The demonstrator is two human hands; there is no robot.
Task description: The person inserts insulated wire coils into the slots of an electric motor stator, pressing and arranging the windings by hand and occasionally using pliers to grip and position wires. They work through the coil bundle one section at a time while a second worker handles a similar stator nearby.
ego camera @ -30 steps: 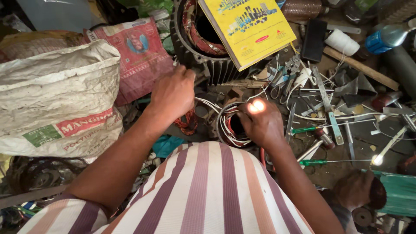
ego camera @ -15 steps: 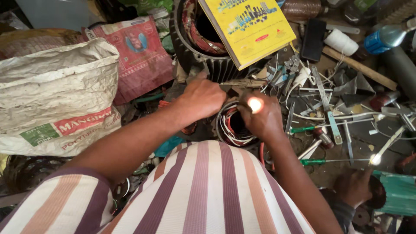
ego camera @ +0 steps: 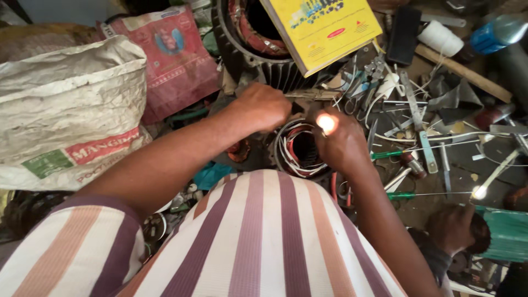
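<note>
While both hands are working over the stator (ego camera: 300, 151):
Left hand (ego camera: 263, 105): clenching something unseen at stator's far rim.
Right hand (ego camera: 341, 144): pinching small glinting piece, right rim.
Care: keeping wires untangled, steadying stator.

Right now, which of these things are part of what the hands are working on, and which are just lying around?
In hand:
- small motor winding with white wires
- left hand, beside the winding
- right hand, on the winding's rim

Lying about:
- yellow book
- big finned motor
- white sack
- red bag
- green screwdrivers
- blue bottle
</note>
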